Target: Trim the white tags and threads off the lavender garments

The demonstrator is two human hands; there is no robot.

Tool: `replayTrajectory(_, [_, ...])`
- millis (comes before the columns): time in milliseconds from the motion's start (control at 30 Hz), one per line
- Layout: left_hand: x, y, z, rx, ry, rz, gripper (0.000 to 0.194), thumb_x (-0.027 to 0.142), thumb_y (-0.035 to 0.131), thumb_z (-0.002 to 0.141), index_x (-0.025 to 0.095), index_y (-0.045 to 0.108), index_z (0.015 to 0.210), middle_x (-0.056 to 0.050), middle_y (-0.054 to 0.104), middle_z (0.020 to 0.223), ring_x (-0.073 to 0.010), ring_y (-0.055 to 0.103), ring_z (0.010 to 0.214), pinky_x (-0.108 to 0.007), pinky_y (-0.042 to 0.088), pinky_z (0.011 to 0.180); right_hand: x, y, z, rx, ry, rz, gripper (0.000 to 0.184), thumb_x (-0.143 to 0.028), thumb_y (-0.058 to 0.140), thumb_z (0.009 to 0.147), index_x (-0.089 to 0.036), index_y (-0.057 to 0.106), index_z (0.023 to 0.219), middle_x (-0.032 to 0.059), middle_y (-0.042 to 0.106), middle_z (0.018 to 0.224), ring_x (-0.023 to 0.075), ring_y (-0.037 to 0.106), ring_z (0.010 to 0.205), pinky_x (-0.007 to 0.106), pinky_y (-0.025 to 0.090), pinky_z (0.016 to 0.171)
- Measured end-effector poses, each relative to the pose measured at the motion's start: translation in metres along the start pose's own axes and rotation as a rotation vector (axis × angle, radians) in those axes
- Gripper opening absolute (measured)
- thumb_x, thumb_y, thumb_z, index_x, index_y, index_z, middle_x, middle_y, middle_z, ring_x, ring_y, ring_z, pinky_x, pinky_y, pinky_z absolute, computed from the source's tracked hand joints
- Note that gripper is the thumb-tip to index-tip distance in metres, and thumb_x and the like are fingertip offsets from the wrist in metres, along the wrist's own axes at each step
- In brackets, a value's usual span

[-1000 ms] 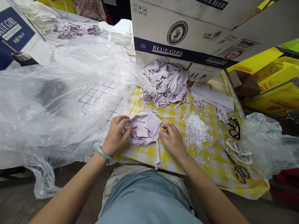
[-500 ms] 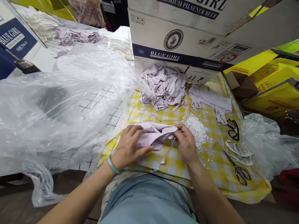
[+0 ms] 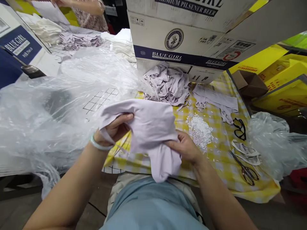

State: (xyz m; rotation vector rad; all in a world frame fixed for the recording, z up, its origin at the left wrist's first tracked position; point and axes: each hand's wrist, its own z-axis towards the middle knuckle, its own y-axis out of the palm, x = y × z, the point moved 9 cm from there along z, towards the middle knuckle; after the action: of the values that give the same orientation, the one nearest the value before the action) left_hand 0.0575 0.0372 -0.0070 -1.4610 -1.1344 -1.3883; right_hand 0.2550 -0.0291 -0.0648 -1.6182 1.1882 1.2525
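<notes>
A pale lilac strappy garment [image 3: 153, 124] is spread between my hands, raised above the yellow checked tablecloth [image 3: 223, 172]. My left hand [image 3: 117, 127] grips its left side, thumb on top and the other fingers partly under the cloth; a thin strap hangs by that wrist. On the right edge, my right hand [image 3: 185, 145] pinches the fabric, and a folded part droops below it. Beyond them lies a heap of similar lilac garments [image 3: 168, 83]. To the right of my right hand is a pile of small white bits [image 3: 200, 131].
Cardboard beer boxes [image 3: 177, 38] stand behind the heap. Clear plastic sheeting [image 3: 59, 118] covers the left. Another lilac garment [image 3: 216, 99], glasses [image 3: 239, 129], white straps [image 3: 247, 153] and scissors [image 3: 247, 172] lie at right. A co-worker's arm [image 3: 88, 7] and stacked white cloths [image 3: 122, 44] show at the back.
The lilac garment has been lifted off the tablecloth and opened out. My left hand has moved left and gone partly under the fabric. A co-worker's arm has come into view at the back.
</notes>
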Motion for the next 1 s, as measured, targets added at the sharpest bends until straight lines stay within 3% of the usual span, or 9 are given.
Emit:
replayTrajectory(133, [-0.036, -0.066, 0.01, 0.134, 0.001, 0.576, 0.037, 0.037, 0.066, 0.072, 0.019, 0.066, 0.105, -0.006, 0.071, 0.101, -0.0262, 0.066, 0.095, -0.044, 0.056, 0.085, 0.023, -0.039, 0.005, 0.334, -0.05, -0.402, 0.04, -0.029, 0.068, 0.078, -0.019, 0.06, 0.116, 0.0089, 0.066, 0.108, 0.0216, 0.063, 0.093, 0.04, 0.052, 0.086])
replayTrajectory(233, [-0.032, -0.092, -0.007, 0.353, 0.079, 0.797, 0.033, 0.03, 0.055, 0.082, 0.019, 0.062, 0.112, -0.006, 0.067, 0.109, -0.0263, 0.065, 0.096, -0.044, 0.053, 0.083, 0.013, -0.036, -0.01, 0.481, -0.211, -0.663, 0.026, -0.024, 0.059, 0.085, -0.018, 0.059, 0.111, 0.0117, 0.061, 0.11, 0.0239, 0.058, 0.1, 0.042, 0.048, 0.091])
replayTrajectory(300, [-0.026, -0.077, -0.019, 0.371, 0.18, 0.841, 0.028, 0.028, 0.051, 0.085, 0.019, 0.062, 0.109, -0.006, 0.063, 0.111, -0.0263, 0.062, 0.099, -0.043, 0.051, 0.088, 0.005, -0.015, -0.021, 0.463, -0.309, -0.775, 0.015, -0.027, 0.056, 0.089, -0.02, 0.059, 0.102, 0.0103, 0.061, 0.104, 0.0246, 0.057, 0.101, 0.041, 0.047, 0.091])
replayTrajectory(400, [-0.032, -0.016, -0.021, 0.131, 0.338, 0.941, 0.022, 0.026, 0.054, 0.084, 0.019, 0.063, 0.103, -0.007, 0.063, 0.112, -0.0259, 0.058, 0.108, -0.042, 0.047, 0.098, 0.007, 0.011, -0.026, 0.409, -0.308, -0.914, 0.028, -0.04, 0.064, 0.085, -0.021, 0.058, 0.104, 0.0103, 0.061, 0.103, 0.0274, 0.056, 0.099, 0.041, 0.047, 0.087])
replayTrajectory(533, [-0.056, 0.03, 0.001, -0.064, 0.401, 1.29, 0.05, 0.011, 0.051, 0.079, 0.019, 0.054, 0.129, -0.015, 0.046, 0.143, -0.0359, 0.04, 0.132, -0.055, 0.04, 0.103, 0.022, -0.001, -0.018, 0.491, -0.192, -1.033, 0.029, -0.037, 0.062, 0.086, -0.018, 0.06, 0.108, 0.0123, 0.063, 0.106, 0.0293, 0.055, 0.098, 0.043, 0.044, 0.086])
replayTrajectory(633, [-0.055, 0.014, 0.026, -0.021, 0.321, 1.315, 0.045, 0.01, 0.046, 0.08, 0.018, 0.06, 0.123, -0.016, 0.059, 0.128, -0.0332, 0.055, 0.116, -0.048, 0.047, 0.091, 0.028, -0.026, -0.012, 0.45, -0.137, -0.9, 0.01, -0.027, 0.057, 0.086, -0.02, 0.063, 0.085, 0.0088, 0.065, 0.092, 0.0262, 0.055, 0.091, 0.041, 0.043, 0.085])
replayTrajectory(833, [-0.04, -0.041, 0.026, 0.088, 0.029, 0.773, 0.03, 0.042, 0.048, 0.089, 0.018, 0.066, 0.083, -0.002, 0.065, 0.07, -0.0152, 0.058, 0.059, -0.026, 0.045, 0.054, 0.014, -0.071, -0.013, 0.419, -0.048, 0.027, 0.024, -0.043, 0.067, 0.079, -0.022, 0.058, 0.088, -0.0008, 0.065, 0.079, 0.0154, 0.059, 0.071, 0.028, 0.046, 0.068])
replayTrajectory(933, [-0.03, -0.05, 0.011, 0.232, 0.119, 0.877, 0.027, 0.039, 0.05, 0.088, 0.016, 0.064, 0.083, -0.003, 0.064, 0.072, -0.0149, 0.057, 0.06, -0.027, 0.046, 0.058, 0.005, -0.08, 0.002, 0.47, -0.088, 0.114, 0.031, -0.042, 0.076, 0.071, -0.021, 0.06, 0.086, -0.0032, 0.064, 0.075, 0.0123, 0.058, 0.066, 0.025, 0.045, 0.064])
replayTrajectory(1000, [-0.032, -0.035, 0.001, 0.198, 0.241, 0.939, 0.025, 0.039, 0.053, 0.086, 0.016, 0.064, 0.089, -0.007, 0.066, 0.085, -0.0184, 0.06, 0.075, -0.031, 0.05, 0.07, 0.01, -0.08, 0.014, 0.487, -0.077, 0.133, 0.034, -0.043, 0.079, 0.067, -0.02, 0.06, 0.084, -0.004, 0.063, 0.071, 0.0113, 0.056, 0.063, 0.023, 0.044, 0.061])
